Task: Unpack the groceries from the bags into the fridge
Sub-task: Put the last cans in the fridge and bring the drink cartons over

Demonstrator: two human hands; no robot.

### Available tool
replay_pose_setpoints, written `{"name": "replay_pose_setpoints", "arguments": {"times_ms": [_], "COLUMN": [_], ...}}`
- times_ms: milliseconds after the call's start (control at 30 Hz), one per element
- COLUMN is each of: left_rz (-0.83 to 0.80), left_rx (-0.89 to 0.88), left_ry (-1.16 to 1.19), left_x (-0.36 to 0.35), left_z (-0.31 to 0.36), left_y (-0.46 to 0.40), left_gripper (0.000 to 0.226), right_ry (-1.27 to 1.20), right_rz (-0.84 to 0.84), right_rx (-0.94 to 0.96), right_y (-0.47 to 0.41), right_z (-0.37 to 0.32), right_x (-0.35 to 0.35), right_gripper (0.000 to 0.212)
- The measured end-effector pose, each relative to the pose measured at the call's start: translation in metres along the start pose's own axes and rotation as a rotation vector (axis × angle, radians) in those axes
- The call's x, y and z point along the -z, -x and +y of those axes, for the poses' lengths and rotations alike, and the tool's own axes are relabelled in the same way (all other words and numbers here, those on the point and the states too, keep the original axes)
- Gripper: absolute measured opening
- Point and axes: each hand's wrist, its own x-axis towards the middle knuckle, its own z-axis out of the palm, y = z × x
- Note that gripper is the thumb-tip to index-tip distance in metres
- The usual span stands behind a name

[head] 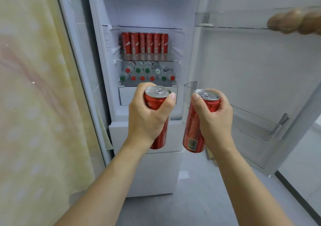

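Note:
The fridge (104, 69) stands open in front of me. My left hand (147, 116) grips a tall red drink can (160, 139) upright, its silver top showing. My right hand (213, 119) grips a second red can (192, 132), tilted slightly. Both cans hang in the air in front of the fridge's lower compartment. A row of several red cans (144, 43) stands at the back of a glass shelf (147, 57). Below it, several clear water bottles (147, 73) with red and green caps lie stacked, caps toward me.
The fridge door (260, 69) is swung open to the right, with clear door bins (257, 123); brown eggs (295, 21) sit in the upper bin. A white drawer (125, 95) lies under the bottles. A yellow patterned curtain (34, 104) hangs on the left. Grey floor lies below.

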Motion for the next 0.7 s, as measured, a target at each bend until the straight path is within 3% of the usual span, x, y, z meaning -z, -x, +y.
{"name": "replay_pose_setpoints", "arguments": {"times_ms": [400, 700], "left_rz": [0.036, 0.130], "left_rx": [-0.010, -0.023], "left_ry": [-0.083, -0.108], "left_x": [-0.014, -0.038], "left_z": [-0.049, -0.081], "left_y": [-0.056, -0.113], "left_gripper": [0.034, 0.043], "right_ry": [-0.071, -0.105], "right_rz": [-0.064, -0.116], "right_rx": [-0.013, -0.021], "right_y": [-0.059, -0.129], "right_z": [0.041, 0.073], "right_x": [-0.043, -0.073], "right_gripper": [0.020, 0.034]}}
